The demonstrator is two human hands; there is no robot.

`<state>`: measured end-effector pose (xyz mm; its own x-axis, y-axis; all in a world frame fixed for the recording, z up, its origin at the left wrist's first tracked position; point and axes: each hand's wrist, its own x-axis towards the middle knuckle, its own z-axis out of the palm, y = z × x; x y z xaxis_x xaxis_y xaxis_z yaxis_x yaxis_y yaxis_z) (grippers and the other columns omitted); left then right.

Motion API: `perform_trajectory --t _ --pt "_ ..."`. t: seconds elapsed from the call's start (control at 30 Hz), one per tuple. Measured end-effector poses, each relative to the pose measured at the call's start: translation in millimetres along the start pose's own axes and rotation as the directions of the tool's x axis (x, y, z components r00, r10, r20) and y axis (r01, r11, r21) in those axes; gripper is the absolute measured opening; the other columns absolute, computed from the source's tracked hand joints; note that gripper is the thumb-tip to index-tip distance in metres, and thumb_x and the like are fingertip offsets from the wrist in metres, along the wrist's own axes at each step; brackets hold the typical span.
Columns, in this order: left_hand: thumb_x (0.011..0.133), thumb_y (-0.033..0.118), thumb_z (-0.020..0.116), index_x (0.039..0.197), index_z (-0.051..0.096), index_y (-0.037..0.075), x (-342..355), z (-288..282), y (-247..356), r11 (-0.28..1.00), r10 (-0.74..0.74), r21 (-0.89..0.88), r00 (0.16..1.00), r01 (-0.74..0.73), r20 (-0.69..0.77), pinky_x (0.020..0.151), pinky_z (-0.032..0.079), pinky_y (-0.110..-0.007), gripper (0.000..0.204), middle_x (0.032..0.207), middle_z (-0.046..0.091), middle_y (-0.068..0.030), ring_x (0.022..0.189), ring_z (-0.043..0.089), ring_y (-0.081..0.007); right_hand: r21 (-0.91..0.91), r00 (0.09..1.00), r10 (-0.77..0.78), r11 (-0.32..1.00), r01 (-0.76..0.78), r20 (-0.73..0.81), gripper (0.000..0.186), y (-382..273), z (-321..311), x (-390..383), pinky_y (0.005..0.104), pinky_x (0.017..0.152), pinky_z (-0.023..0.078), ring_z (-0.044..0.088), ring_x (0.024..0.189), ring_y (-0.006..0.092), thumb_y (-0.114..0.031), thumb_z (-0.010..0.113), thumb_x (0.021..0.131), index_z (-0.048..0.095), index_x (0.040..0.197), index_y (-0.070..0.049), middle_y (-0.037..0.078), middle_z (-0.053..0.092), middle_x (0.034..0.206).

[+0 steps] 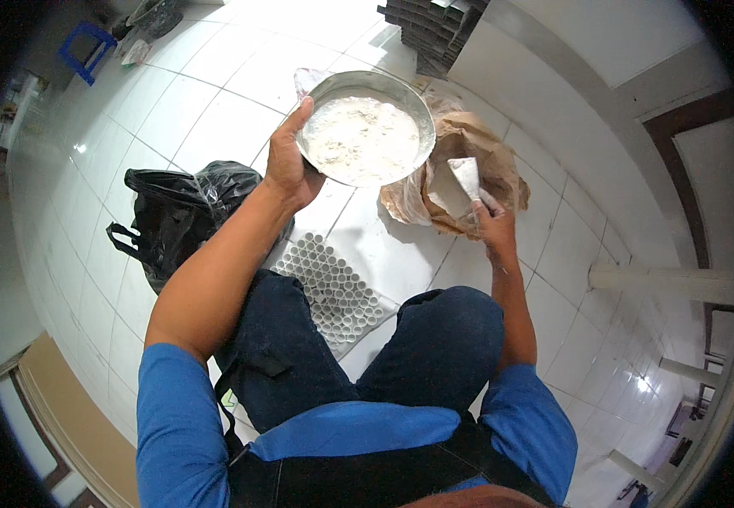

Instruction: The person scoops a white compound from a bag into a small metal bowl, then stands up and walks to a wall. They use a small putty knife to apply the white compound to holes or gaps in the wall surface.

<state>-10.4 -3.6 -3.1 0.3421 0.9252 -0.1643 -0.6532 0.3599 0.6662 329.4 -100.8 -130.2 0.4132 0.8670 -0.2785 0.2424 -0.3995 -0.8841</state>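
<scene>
Holding | L grip (289, 165) clamped on pan (425, 123) w/ powder (363, 140) | R grip (496, 227) clamped on wht scoop (465, 176) @ bag (507, 169)

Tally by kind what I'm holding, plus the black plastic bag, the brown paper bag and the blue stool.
Round metal pan: 1
White-coated scoop-like tool: 1
Black plastic bag: 1
Brown paper bag: 1
Blue stool: 1
Total: 5

Tiled floor (202, 127) with black bag (176, 220), tubes (331, 284), paper sack (502, 173)
</scene>
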Motion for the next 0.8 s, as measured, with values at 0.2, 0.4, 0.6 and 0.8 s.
perform_trajectory --t 0.2,0.4,0.6,0.8 --pt "0.098 0.043 0.045 0.134 0.046 -0.001 -6 7 0 1.0 -0.016 -0.002 1.0 0.016 0.003 0.101 0.05 -0.041 0.057 0.125 0.06 -0.0198 0.115 0.061 -0.0287 0.121 0.964 -0.267 0.957 0.264 0.004 0.041 -112 -21 -36 0.0276 0.076 0.05 0.06 0.082 0.0115 -0.016 0.063 0.093 0.059 0.131 -0.001 0.007 0.068 0.101" --pt "0.098 0.043 0.044 0.133 0.046 -0.002 -6 8 5 0.999 -0.034 -0.025 0.998 0.036 0.061 0.101 0.05 -0.041 0.058 0.125 0.06 -0.0205 0.114 0.062 -0.0288 -0.043 0.875 -0.458 0.882 0.469 0.157 0.041 -174 -27 -44 0.0304 0.085 0.05 0.063 0.095 0.017 -0.013 0.066 0.091 0.06 0.129 0.0 0.01 0.068 0.109" --pt "0.099 0.043 0.041 0.133 0.046 -0.004 -8 8 9 0.999 -0.027 0.023 0.998 0.026 0.059 0.101 0.05 -0.041 0.058 0.125 0.06 -0.022 0.116 0.061 -0.0294 -0.266 0.786 -0.547 0.743 0.614 0.286 0.038 -202 -29 -54 0.0281 0.088 0.049 0.062 0.098 0.0162 -0.01 0.066 0.09 0.062 0.128 -0.002 0.01 0.066 0.113" --pt "0.099 0.044 0.038 0.141 0.038 -0.001 -9 15 14 0.996 -0.048 0.072 0.997 0.043 0.064 0.105 0.047 -0.044 0.061 0.133 0.054 -0.0224 0.121 0.057 -0.0322 -0.395 0.699 -0.68 0.593 0.702 0.223 0.04 -219 -16 -52 0.0312 0.081 0.051 0.066 0.089 0.0237 -0.004 0.068 0.084 0.066 0.124 -0.011 0.012 0.066 0.105"
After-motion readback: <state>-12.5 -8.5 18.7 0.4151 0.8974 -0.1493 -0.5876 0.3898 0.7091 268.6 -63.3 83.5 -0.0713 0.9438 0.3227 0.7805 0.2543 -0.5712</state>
